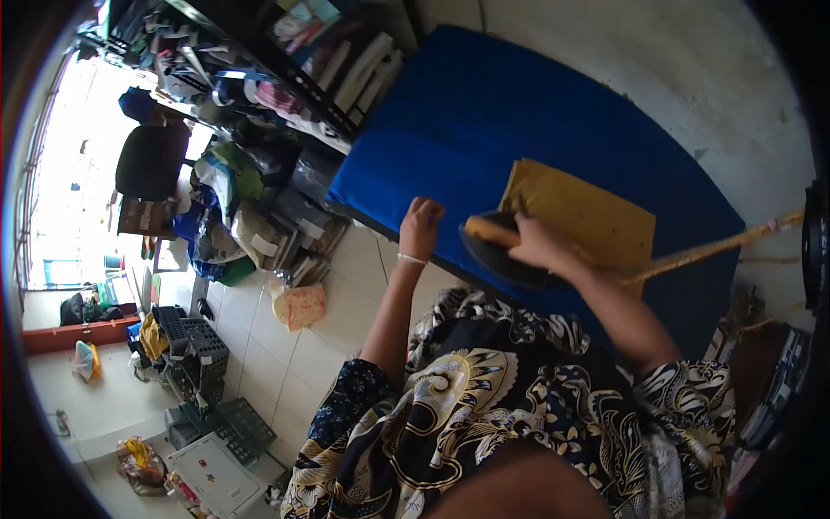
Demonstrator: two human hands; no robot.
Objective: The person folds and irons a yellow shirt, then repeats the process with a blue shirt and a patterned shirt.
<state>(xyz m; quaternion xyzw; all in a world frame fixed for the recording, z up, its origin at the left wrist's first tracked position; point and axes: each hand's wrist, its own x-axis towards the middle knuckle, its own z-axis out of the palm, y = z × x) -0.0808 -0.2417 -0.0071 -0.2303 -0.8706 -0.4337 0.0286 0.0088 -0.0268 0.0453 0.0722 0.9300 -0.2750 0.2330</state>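
Observation:
My right hand (pixel 536 246) is closed round the orange-brown handle of a dark, pointed iron (pixel 510 270). The iron lies on the near edge of a tan, paper-like or cloth piece (pixel 588 210), and its tip points left. Beneath both is a table covered in blue cloth (pixel 450 112). My left hand (pixel 420 227) is raised by the table's near left edge, apart from the iron, with its fingers curled in. A small bluish spot shows at those fingers, too small to name.
A yellowish wrapped cord or pole (pixel 718 253) crosses the table's right end. A dark metal shelf (pixel 294 78) full of goods adjoins the table's far left. Bags and piles (pixel 251 208), a black chair (pixel 151 160) and grey crates (pixel 194 342) stand on the left.

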